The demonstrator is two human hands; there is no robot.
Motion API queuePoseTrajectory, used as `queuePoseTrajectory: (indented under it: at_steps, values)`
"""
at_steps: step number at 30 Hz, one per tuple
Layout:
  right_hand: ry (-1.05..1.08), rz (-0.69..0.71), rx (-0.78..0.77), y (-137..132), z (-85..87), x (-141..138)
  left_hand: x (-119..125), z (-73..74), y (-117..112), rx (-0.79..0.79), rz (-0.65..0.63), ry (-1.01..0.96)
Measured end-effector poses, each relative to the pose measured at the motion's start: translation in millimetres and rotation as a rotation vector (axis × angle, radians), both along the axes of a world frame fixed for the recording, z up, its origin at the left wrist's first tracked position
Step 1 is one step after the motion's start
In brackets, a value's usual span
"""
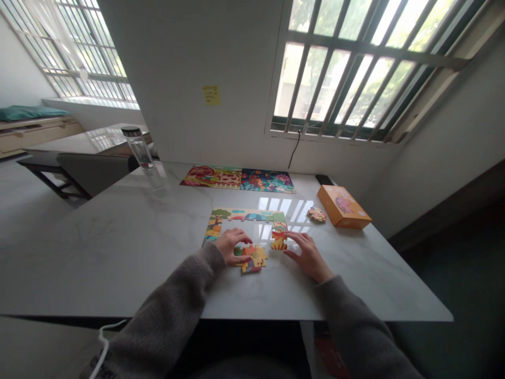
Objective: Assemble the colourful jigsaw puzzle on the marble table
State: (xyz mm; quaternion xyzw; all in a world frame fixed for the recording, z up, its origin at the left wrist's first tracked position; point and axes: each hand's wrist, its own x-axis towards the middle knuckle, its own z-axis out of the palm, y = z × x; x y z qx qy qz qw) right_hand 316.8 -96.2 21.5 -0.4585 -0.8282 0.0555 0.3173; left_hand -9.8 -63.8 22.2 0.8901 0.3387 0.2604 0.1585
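Observation:
A partly joined jigsaw puzzle (256, 215) lies on the white table, with its top edge and parts of both sides linked. My left hand (232, 246) rests over its left side, fingers curved and thumb apart, the thumb at a small cluster of orange and yellow puzzle pieces (255, 257). On the other side, my right hand (310, 255) has its fingertips and thumb spread at the right edge of an orange puzzle piece (279, 244). That piece lies flat below the right side of the frame; whether it is linked I cannot tell.
A small pile of puzzle pieces (316, 214) lies beside an orange box (344, 206). Two colourful picture sheets (211, 177) lie along the wall, with a dark phone-like object (324, 180) to their right. A clear bottle (139, 148) stands at the table's back left.

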Motion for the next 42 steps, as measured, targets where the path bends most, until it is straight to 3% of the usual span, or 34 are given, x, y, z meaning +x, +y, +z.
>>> queuePoseTrajectory:
  at_steps: [10, 22, 31, 35, 42]
  values:
    - [0.083, -0.012, -0.05, 2.1, -7.8, -4.2, 14.3, 12.9, -21.4, 0.024, -0.004, 0.28]
    - [0.129, -0.019, -0.088, 0.8, -10.2, -2.8, 9.6, 1.1, -11.5, 0.021, -0.02, 0.103]
    - [0.049, 0.01, -0.018, 8.3, -0.5, -14.6, -2.3, 3.1, 2.9, 0.312, 0.331, -0.078]
    - [0.004, 0.033, -0.015, 24.9, 7.1, -41.3, -2.1, 8.3, -0.5, 0.36, 0.405, -0.121]
    - [-0.043, 0.142, -0.077, 56.4, 0.3, -88.8, -0.5, 5.0, 0.6, 0.344, 0.5, -0.1]
